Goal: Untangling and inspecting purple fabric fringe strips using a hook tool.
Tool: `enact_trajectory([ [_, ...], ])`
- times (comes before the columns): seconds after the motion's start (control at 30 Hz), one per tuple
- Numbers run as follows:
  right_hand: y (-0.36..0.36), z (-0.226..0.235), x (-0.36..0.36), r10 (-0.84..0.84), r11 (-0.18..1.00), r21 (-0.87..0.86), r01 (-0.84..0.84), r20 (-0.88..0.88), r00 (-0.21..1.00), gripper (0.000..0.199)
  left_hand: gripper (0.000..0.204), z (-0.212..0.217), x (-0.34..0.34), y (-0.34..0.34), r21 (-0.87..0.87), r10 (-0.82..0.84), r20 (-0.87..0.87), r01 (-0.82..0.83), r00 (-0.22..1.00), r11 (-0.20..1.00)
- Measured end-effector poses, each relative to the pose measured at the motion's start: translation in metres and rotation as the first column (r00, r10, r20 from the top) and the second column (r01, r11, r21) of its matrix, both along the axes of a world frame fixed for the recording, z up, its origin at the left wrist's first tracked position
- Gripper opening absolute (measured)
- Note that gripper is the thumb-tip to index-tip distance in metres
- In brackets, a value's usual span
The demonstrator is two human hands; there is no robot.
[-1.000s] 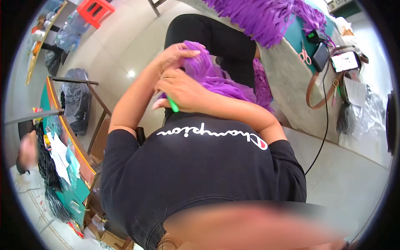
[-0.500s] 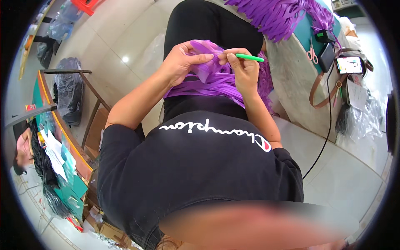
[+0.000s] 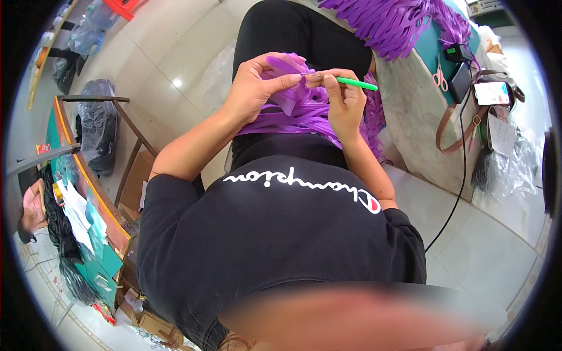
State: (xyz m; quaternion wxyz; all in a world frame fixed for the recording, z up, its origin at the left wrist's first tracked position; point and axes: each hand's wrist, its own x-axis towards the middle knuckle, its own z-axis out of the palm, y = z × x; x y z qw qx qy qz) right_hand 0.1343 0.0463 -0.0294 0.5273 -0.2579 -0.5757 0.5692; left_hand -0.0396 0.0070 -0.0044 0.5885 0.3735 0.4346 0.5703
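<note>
My left hand (image 3: 249,93) pinches a piece of sheer purple fabric (image 3: 285,104) between thumb and fingers, above my lap. In my right hand (image 3: 346,111) is a thin tool with a bright green handle (image 3: 358,83). Its slim metal shaft points left, toward the left thumb tip, where it meets the purple fabric. The very tip is too small to make out. Beneath both hands, long purple strips (image 3: 281,124) lie bunched across my black-clad lap, and more hang down past my right wrist.
On the right table (image 3: 404,111) lie a heap of purple strips (image 3: 389,26), pink-handled scissors (image 3: 439,79), a lit phone (image 3: 492,93) and a brown-strapped bag. A black cable (image 3: 462,175) runs to the floor. Left stands a cluttered green-topped table (image 3: 108,263), with a person beyond it.
My right hand has shifted slightly right with the green-handled tool, and more of its metal shaft now shows. The left hand keeps its pinch on the purple fabric.
</note>
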Motion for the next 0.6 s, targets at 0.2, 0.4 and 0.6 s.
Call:
enact_trajectory([
  [0.2,0.012,0.001,0.004,-0.267,0.848,0.526,0.063,0.322,0.908,0.006,0.032,0.003,-0.001,0.000,0.023,0.030,-0.144,-0.027,0.989,0.999],
  [0.4,0.096,-0.015,0.039,-0.470,0.880,0.157,0.448,0.150,0.870,0.013,0.037,0.020,-0.016,0.000,-0.288,-0.655,0.265,0.706,0.708,0.647],
  [0.6,0.053,0.011,0.028,-0.044,0.993,-0.109,0.042,-0.022,0.999,0.015,0.012,0.005,-0.011,0.005,-0.225,-0.260,0.190,0.300,0.947,0.927],
])
